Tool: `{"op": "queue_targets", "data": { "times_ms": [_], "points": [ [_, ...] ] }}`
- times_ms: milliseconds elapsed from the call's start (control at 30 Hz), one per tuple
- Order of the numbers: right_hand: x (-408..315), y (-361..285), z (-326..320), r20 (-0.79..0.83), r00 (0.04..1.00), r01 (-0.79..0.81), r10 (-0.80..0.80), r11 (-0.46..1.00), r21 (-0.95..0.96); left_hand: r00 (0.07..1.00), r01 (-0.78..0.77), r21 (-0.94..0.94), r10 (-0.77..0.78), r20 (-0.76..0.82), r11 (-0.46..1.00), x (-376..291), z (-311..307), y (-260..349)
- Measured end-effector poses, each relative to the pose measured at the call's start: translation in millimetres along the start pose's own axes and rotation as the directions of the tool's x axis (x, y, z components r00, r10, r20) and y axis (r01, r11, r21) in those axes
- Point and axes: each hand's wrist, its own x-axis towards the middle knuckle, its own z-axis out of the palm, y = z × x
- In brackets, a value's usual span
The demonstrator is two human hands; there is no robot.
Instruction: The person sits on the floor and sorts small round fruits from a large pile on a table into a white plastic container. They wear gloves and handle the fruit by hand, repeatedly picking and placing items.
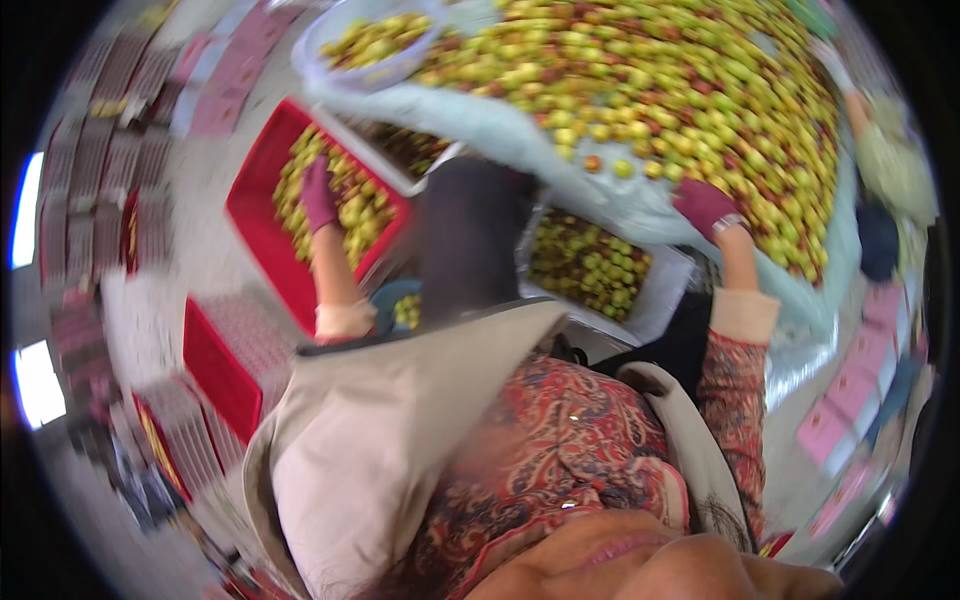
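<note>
My left hand, in a purple glove, is over the yellow-green and brown fruits, which look like jujubes, inside a red crate. Blur hides whether its fingers hold any. My right hand, gloved in the same colour, rests at the near edge of a large heap of the same fruits. Its fingers are partly hidden, so I cannot tell what it holds. The heap lies on a pale blue padded sheet with a raised rim.
A pale purple basin of fruit stands at the upper left. Two lined boxes of fruit flank my leg, one with a white rim. A blue bowl sits low. Crates are stacked left. A co-worker's gloved hand is at the far right.
</note>
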Motion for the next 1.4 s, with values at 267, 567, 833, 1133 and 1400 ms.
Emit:
{"op": "queue_targets", "data": {
  "times_ms": [267, 567, 833, 1133, 1400],
  "points": [
    [-3.5, -27.6, -12.2, 0.016, 1.0, -0.019, 0.018, 0.999, 0.05, 0.209, -0.582, -0.198, 0.38, 0.901, 0.789, -121.5, 276.3, 122.1],
    [-17.8, -5.2, -38.2, -0.151, 0.982, -0.093, 0.117, 0.983, 0.161, -0.184, -0.932, -0.336, 0.626, 0.758, 0.133, -230.7, 509.1, 91.1],
    [-33.5, 17.6, -43.5, -0.163, 0.972, -0.139, 0.167, 0.975, 0.171, 0.02, -0.899, -0.232, 0.565, 0.825, 0.371, -174.0, 510.1, 68.3],
    [-40.2, 20.9, -33.1, -0.193, 0.956, -0.173, 0.221, 0.956, 0.235, 0.012, -0.895, -0.209, 0.49, 0.872, 0.394, -196.3, 554.6, 117.8],
    [-34.6, 24.7, -34.3, -0.165, 0.966, -0.157, 0.198, 0.96, 0.233, 0.008, -0.981, 0.002, 0.031, 0.999, 0.193, -226.3, 588.9, 115.0]
  ]
}}
